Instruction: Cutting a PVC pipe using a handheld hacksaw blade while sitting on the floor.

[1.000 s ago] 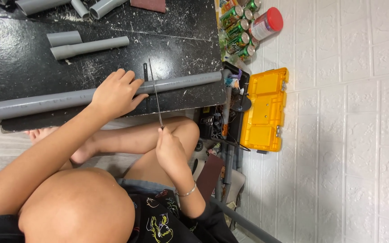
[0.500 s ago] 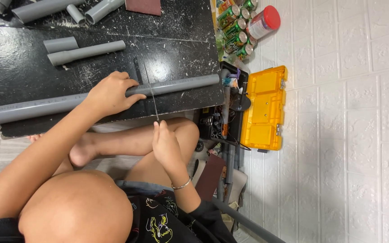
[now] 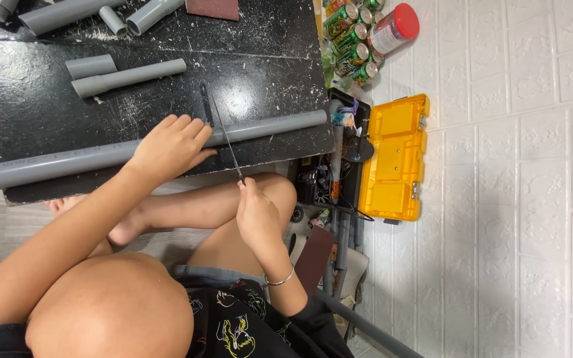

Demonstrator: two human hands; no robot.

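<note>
Six grey pipe pieces (image 3: 127,77); four green cans (image 3: 351,40); one yellow toolbox (image 3: 392,159); one red-lidded jar (image 3: 394,28).

Our left hand (image 3: 170,144) lay palm down with the fingers spread and curled forward, the arm reaching out long and nearly straight. Our right hand (image 3: 256,215) was clenched in a fist, wrist bent, elbow tucked close.
</note>
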